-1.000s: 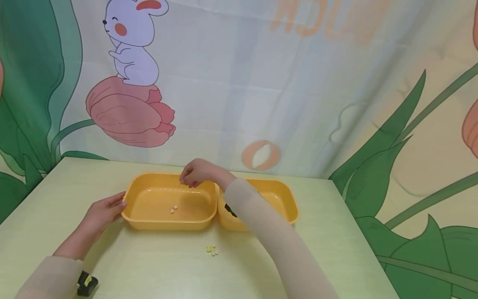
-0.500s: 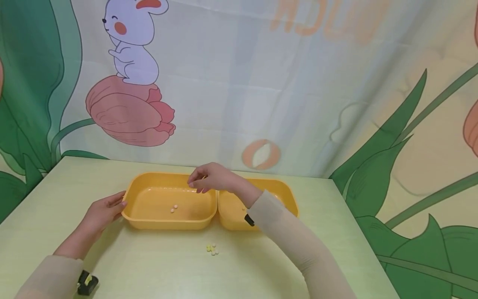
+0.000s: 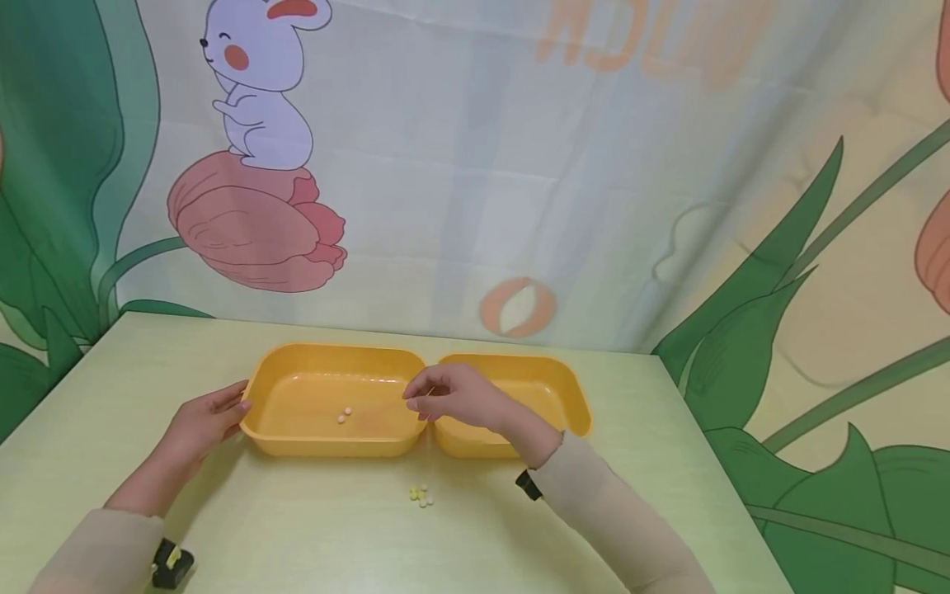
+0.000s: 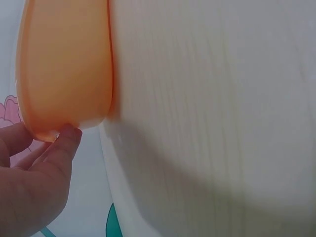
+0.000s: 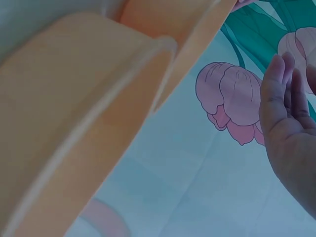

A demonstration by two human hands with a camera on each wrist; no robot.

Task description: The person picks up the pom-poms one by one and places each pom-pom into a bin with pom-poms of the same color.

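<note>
My left hand [image 3: 206, 422] holds the left end of a yellow plastic tray [image 3: 326, 448], thumb and fingers at its rim; the left wrist view shows the same hand [image 4: 42, 182] gripping the tray's end [image 4: 69, 64]. Two small pale pink round pieces [image 3: 345, 416] lie on that tray's floor. My right hand [image 3: 463, 398] hovers over where the two trays meet, fingers loosely bent. In the right wrist view, the right hand [image 5: 291, 118] shows relaxed fingers, with nothing visible between them and the thumb.
A second yellow tray [image 3: 571, 388] stands against the first one's right side, partly hidden by my right hand. Several small yellow and white pieces [image 3: 420, 496] lie on the table [image 3: 312, 528] in front. A printed curtain [image 3: 416, 165] hangs behind the table.
My right hand has moved right and toward me, from over the left tray's back rim to the gap between the trays. The left hand stays on the tray.
</note>
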